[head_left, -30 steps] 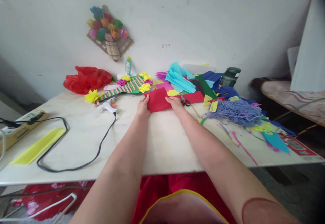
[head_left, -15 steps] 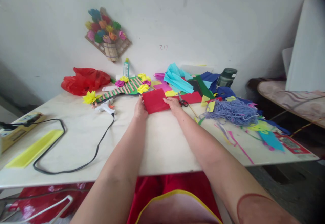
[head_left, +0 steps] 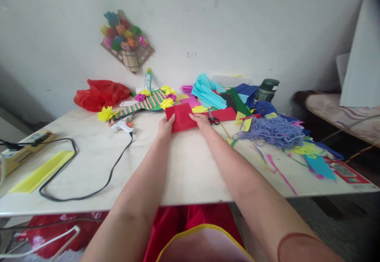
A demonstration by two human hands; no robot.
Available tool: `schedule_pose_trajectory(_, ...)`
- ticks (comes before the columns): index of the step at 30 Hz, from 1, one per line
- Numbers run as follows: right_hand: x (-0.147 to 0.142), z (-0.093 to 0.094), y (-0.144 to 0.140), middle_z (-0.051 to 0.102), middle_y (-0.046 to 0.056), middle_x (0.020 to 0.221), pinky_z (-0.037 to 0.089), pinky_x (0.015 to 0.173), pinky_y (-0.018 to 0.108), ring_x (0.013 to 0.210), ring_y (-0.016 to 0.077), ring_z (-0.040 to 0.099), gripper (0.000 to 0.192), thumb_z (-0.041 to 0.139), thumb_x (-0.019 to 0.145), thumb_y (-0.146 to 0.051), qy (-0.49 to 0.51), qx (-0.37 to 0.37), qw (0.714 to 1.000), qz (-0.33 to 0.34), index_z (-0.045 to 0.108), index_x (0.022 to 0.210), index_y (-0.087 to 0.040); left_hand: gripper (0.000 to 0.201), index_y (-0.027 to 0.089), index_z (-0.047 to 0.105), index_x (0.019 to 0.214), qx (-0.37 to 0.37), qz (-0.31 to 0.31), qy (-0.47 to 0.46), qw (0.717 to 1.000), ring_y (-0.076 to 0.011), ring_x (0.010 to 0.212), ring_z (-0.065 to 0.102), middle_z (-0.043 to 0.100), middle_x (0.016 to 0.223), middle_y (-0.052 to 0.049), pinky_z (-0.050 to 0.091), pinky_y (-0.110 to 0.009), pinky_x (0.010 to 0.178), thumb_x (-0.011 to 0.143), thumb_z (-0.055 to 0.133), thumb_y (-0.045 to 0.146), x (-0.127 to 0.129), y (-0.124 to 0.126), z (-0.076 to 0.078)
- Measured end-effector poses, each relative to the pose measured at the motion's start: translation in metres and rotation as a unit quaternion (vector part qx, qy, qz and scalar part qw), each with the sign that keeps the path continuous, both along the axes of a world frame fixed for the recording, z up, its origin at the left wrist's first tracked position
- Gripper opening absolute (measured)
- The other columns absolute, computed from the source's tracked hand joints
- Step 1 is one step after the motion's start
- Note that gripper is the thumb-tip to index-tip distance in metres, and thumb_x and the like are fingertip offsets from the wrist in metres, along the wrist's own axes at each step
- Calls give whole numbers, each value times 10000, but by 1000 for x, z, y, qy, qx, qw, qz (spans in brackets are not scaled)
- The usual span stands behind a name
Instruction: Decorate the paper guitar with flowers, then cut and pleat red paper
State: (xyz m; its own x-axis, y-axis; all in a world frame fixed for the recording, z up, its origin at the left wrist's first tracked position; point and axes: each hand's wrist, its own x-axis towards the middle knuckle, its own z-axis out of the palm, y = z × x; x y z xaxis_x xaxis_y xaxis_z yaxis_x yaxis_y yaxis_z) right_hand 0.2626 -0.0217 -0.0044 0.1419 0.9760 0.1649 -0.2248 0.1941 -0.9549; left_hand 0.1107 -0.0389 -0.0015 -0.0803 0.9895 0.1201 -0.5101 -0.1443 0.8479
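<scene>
A folded red paper sheet (head_left: 181, 116) lies near the far middle of the pale table (head_left: 192, 167). My left hand (head_left: 165, 127) grips its near left edge, thumb on top. On the right side my right hand (head_left: 202, 122) presses down on the sheet with the fingers flat. Small scissors (head_left: 213, 118) lie just right of my right hand on another red sheet (head_left: 224, 114). A green striped paper craft (head_left: 150, 101) with yellow and pink flowers lies just behind the sheet.
A glue gun (head_left: 123, 126) with a black cord (head_left: 97, 181) lies left of my hands. A red plastic bag (head_left: 99, 92), a glue bottle (head_left: 147, 79), coloured paper scraps (head_left: 213, 93), blue yarn (head_left: 271, 131) and a dark jar (head_left: 267, 89) crowd the back and right. A yellow strip (head_left: 38, 173) lies far left.
Both hands have stayed on the red sheet, which has shifted slightly away from me. My left thumb now lies over its left edge.
</scene>
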Motion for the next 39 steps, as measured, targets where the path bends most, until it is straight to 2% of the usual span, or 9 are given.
schedule_pose_trajectory(4, 0, 0, 1, 636, -12, 642, 426, 776, 299, 734, 153, 590, 338, 755, 482, -385, -12, -4, 1000, -8, 671, 697, -139, 341, 133, 628, 837, 19, 57, 56, 997, -207, 792, 659, 690, 729, -50, 519, -323, 749, 624, 715, 384, 1, 5, -3)
schedule_pose_trajectory(11, 1, -2, 3, 643, -8, 644, 445, 754, 297, 737, 159, 604, 353, 750, 507, -419, -24, 9, 1000, 3, 681, 710, -139, 438, 128, 622, 865, 21, 74, 89, 993, -211, 807, 656, 686, 749, -64, 517, -313, 734, 673, 629, 522, -2, 11, -8)
schedule_pose_trajectory(16, 0, 1, -2, 588, -32, 555, 442, 487, 228, 493, 99, 534, 353, 724, 575, -446, -33, -14, 999, 17, 662, 744, -142, 494, 137, 638, 870, -19, 95, 68, 993, -228, 879, 646, 692, 869, -102, 521, -327, 760, 734, 523, 598, -2, 4, -1)
schedule_pose_trajectory(19, -1, 4, -5, 526, -55, 478, 300, 307, 187, 331, 58, 403, 370, 713, 606, -466, -50, -42, 998, 27, 646, 776, -144, 459, 136, 639, 914, -13, 54, 39, 998, -232, 895, 644, 690, 902, -107, 518, -344, 788, 721, 579, 549, -2, -1, 4)
schedule_pose_trajectory(23, -5, 7, -9, 454, -82, 412, 205, 272, 170, 289, 46, 356, 381, 695, 628, -491, -98, -54, 993, 21, 638, 804, -158, 394, 108, 618, 881, 6, 6, 37, 999, -238, 847, 654, 690, 834, -106, 513, -368, 797, 603, 734, 362, -3, -3, 2)
schedule_pose_trajectory(28, -1, 9, -8, 401, -81, 355, 271, 335, 170, 312, 67, 376, 333, 558, 759, -485, -207, -26, 978, -8, 649, 782, -165, 312, 117, 604, 864, 12, 103, 63, 993, -196, 748, 655, 681, 803, -80, 518, -332, 729, 639, 676, 321, -10, 9, -8)
schedule_pose_trajectory(31, 11, 14, -6, 545, -30, 477, 381, 468, 186, 445, 94, 500, 311, 455, 834, -405, -326, -1, 941, -92, 664, 782, -181, 285, 117, 605, 889, 5, 193, 107, 975, -176, 737, 643, 677, 830, -75, 508, -291, 688, 691, 601, 321, -16, 18, -13)
schedule_pose_trajectory(33, 21, 19, -7, 640, 7, 643, 419, 591, 217, 649, 138, 586, 254, 459, 834, -339, -424, -13, 888, -175, 676, 862, -210, 293, 114, 614, 905, -4, 239, 165, 957, -181, 766, 635, 676, 843, -80, 496, -274, 680, 716, 562, 332, -20, 23, -15)
schedule_pose_trajectory(39, 35, 24, -19, 604, 108, 1065, 387, 791, 328, 1022, 243, 493, 293, 442, 815, -226, -598, -41, 742, -301, 645, 1022, -188, 314, 119, 647, 845, -39, 307, 423, 852, -234, 798, 625, 672, 805, -111, 462, -302, 698, 771, 476, 372, -28, 19, -10)
